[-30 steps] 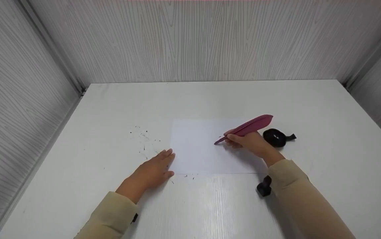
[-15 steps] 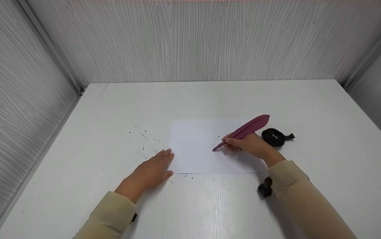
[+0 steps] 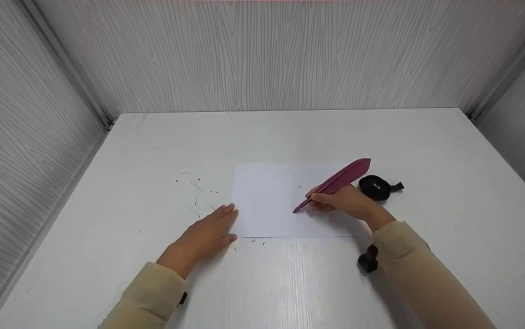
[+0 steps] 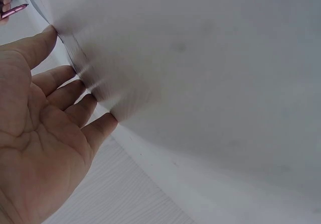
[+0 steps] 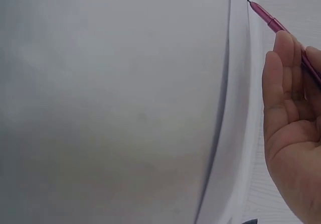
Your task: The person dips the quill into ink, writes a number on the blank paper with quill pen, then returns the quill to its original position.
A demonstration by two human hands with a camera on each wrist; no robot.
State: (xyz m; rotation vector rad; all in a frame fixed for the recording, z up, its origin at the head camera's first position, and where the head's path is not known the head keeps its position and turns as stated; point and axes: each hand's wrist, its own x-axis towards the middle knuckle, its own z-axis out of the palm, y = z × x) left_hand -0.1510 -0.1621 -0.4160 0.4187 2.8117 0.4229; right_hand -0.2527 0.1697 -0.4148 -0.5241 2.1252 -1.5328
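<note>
A: Sleeves first, nearest the camera: beige cuffs on both arms, a small black object (image 3: pixel 366 260) on the table (image 3: pixel 381 137) tucked against the right forearm. Cannot tell what it is.

B: Left hand?

A: Left hand (image 3: pixel 207 233) lies flat, fingers straight and relaxed, fingertips at the left edge of the white sheet of paper (image 3: pixel 267 201). The left wrist view shows the same: open palm, fingertips touching the sheet's edge. Same spot as a second ago.

B: And the right?

A: Right hand (image 3: pixel 342 201) pinches the shaft of the magenta feather quill (image 3: pixel 335 183), fingers curled round it, plume slanting up and to the right. What has changed: the nib sat higher and further right a second ago; now it has come down and left to the middle of the sheet. From the head view it seems to touch the paper. One tiny dark mark shows just above the tip. I judge the writing stroke is only starting; the sheet is otherwise blank.

B: Containers?

A: One, beyond the right hand: a small black ink pot (image 3: pixel 374 187), just beside the knuckles, on the table off the sheet's right edge. Its contents are too dark to make out. A black piece lies touching its right side.

B: Anything further out?

A: Dark specks (image 3: pixel 194 192) scattered on the table left of the sheet. Then the grey wood-grain walls.
</note>
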